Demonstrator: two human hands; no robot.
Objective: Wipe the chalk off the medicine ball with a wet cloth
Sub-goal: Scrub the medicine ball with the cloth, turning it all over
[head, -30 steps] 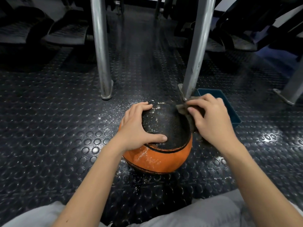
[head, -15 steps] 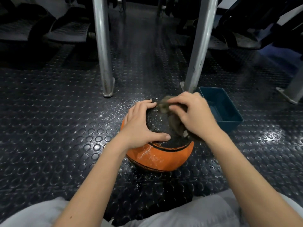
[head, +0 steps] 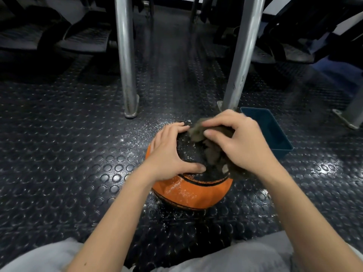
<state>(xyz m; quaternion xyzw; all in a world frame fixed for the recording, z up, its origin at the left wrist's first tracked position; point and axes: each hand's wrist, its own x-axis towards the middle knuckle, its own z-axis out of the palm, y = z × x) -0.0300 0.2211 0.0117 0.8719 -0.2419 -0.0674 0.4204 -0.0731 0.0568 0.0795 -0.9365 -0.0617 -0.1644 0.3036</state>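
Since a second ago, my right hand [head: 241, 146], bunched round the cloth [head: 212, 152], slid from the ball's far right onto its top. My left hand [head: 169, 156] cups the medicine ball [head: 192, 191] on the floor. I think the ball is heavy and bumpy, and best held from the top. The cloth is soft. I count one ball, one cloth and one blue tub [head: 275, 134] right of the ball.
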